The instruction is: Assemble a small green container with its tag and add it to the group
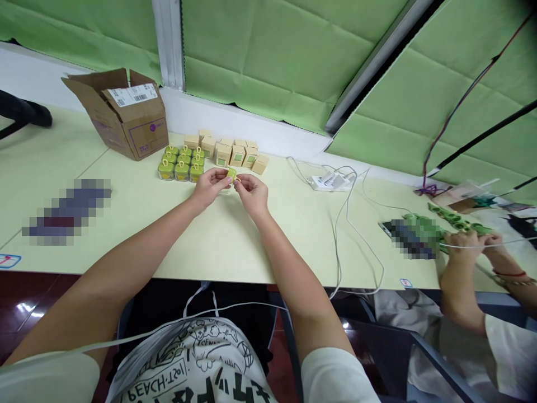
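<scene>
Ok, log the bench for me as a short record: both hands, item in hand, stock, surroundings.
left hand: left hand holds small green-lidded container
right hand: right hand has fingertips at the container's yellow loop; grip unclear
finished-looking group: similar green-lidded containers in a tight block
boxes: small tan boxes behind and right of the block
carton: cardboard box, flaps open, left of the boxes
power: white power strip, right of the hands

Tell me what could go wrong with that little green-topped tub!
The little tub might slip, as the left hand and right hand seem to be only pinching it. The left hand is also close to the grouped green-topped tubs, so a bump could shift some.
</scene>
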`<state>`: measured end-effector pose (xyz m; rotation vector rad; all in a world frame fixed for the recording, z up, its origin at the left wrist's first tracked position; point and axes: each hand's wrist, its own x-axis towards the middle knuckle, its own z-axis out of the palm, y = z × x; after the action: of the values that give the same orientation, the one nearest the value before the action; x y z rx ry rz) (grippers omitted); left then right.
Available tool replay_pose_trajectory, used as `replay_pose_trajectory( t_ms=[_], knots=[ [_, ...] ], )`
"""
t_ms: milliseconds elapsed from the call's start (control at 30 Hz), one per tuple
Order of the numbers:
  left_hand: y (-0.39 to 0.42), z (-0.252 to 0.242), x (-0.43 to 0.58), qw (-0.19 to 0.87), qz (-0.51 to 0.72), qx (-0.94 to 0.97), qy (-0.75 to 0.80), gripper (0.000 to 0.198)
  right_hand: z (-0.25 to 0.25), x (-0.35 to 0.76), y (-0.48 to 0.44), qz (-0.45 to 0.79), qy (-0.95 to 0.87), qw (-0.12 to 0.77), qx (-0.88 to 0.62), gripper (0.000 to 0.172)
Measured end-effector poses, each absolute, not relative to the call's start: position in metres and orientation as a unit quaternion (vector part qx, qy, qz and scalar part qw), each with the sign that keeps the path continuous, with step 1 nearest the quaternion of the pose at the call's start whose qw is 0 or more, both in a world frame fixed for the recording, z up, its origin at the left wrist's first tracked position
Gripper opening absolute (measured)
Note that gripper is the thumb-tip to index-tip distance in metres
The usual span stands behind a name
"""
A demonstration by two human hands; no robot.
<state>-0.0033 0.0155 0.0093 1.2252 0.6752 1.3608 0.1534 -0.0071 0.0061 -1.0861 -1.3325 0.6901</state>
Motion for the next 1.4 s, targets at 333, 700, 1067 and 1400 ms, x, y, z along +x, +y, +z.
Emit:
replay_pose_trajectory(
  t_ms=[333,700,1067,1400],
  knots=[
    [0.0111,0.0157,-0.0046,0.613,0.56,0.472,0.296,0.042,0.0174,0.1532,-0.0117,0.338,-0.548,0.609,-0.464,0.042],
    [0.0133,0.0089,-0.0039,0.584,0.562,0.504,0.298,0.051,0.0131,0.1506,-0.0122,0.355,-0.534,0.604,-0.473,0.043],
    [0.0128,0.0069,-0.0047,0.581,0.554,0.521,0.29,0.052,0.0121,0.1486,-0.0128,0.365,-0.528,0.607,-0.468,0.044],
    [0.0165,0.0058,-0.0021,0.594,0.573,0.477,0.303,0.05,0.0121,0.1478,-0.0098,0.383,-0.514,0.607,-0.471,0.04]
  ],
)
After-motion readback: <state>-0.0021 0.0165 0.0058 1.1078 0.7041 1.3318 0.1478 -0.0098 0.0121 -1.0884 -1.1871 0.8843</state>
